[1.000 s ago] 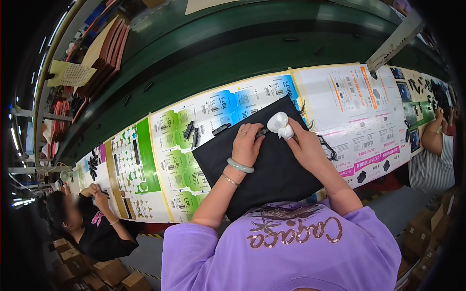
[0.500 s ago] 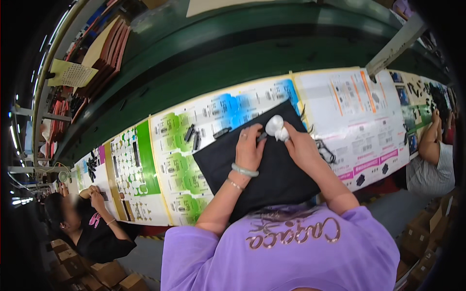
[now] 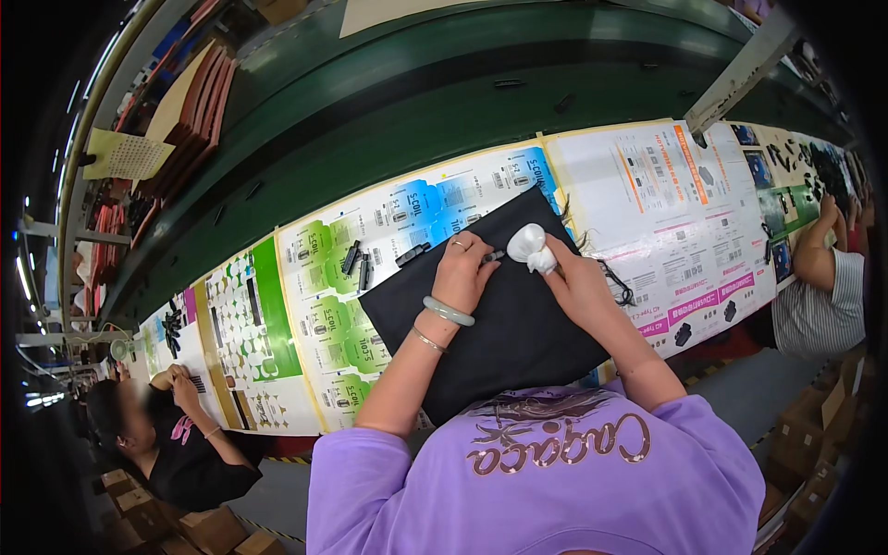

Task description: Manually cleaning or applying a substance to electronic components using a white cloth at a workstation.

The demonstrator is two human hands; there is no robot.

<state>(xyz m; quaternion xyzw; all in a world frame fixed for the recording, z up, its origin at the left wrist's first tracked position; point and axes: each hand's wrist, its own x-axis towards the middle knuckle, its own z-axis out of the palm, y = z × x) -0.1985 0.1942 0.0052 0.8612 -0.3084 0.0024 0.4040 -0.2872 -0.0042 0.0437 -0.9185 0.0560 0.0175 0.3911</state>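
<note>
Pinched in my left hand (image 3: 461, 273) is a small dark cylindrical piece (image 3: 496, 255), its end pointing toward a white cloth bundle (image 3: 528, 247). The fingers cover most of the piece, so its kind is not clear. My right hand (image 3: 575, 277) is closed on the gathered lower end of the bundle, whose rounded top bulges out. Whether piece and bundle touch is hard to tell. Both hands are over a black cloth (image 3: 518, 342) spread at the table's near edge. Left of the cloth lie a few slim black parts (image 3: 351, 257), and another black part (image 3: 413, 254) rests by its upper edge.
A green conveyor belt (image 3: 444, 111) runs beyond the table, with a few small dark parts on it. Black cords (image 3: 615, 282) lie right of the cloth. A metal post (image 3: 740, 74) rises at the far right. A co-worker (image 3: 176, 435) sits left, another (image 3: 819, 305) right.
My left hand has drawn slightly away from the white bundle, and the small dark piece shows more between its fingers. My right hand keeps its hold on the bundle. The whole view has shifted slightly.
</note>
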